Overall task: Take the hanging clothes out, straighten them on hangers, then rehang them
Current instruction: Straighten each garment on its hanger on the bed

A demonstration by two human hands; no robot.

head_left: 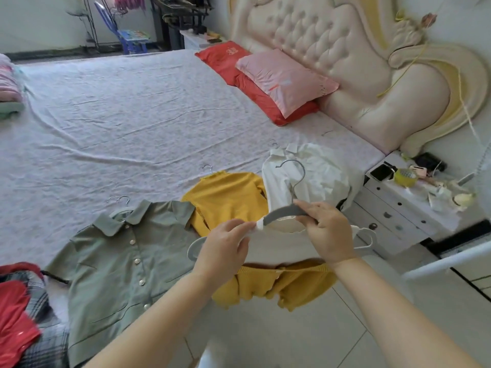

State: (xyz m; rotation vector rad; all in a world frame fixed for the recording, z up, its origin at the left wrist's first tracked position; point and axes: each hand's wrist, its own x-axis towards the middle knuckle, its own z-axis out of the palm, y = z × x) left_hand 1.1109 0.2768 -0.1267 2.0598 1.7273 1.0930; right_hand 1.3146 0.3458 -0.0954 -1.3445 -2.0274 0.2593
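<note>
"White top: where is it?"

"Held up just off the near edge of the bed, at the end nearer the headboard."

"What can't you make out?"

"Both hands cover its neckline. A pale hanger end pokes out at each side of it, and I cannot tell whether they belong to one hanger. A yellow knit hangs under it; joined or separate, I cannot tell. At the bed's near left corner, red cloth and checked cloth are cut off by the picture's edge."

"And the hands?"

"They are close together but not touching. The left hand pinches the top's shoulder edge between thumb and fingers, right at one tip of a grey hanger. The right hand is curled round that hanger's other arm, hiding it. The metal hook rises above, tilted toward the headboard."

"What lies on the bed?"

"Three garments, flat along the near edge, each with a hook showing at the collar. There is a green buttoned shirt and, beside it, a yellow sweater. A white shirt lies nearest the headboard. A pink pillow lies on a red one against the headboard."
</note>
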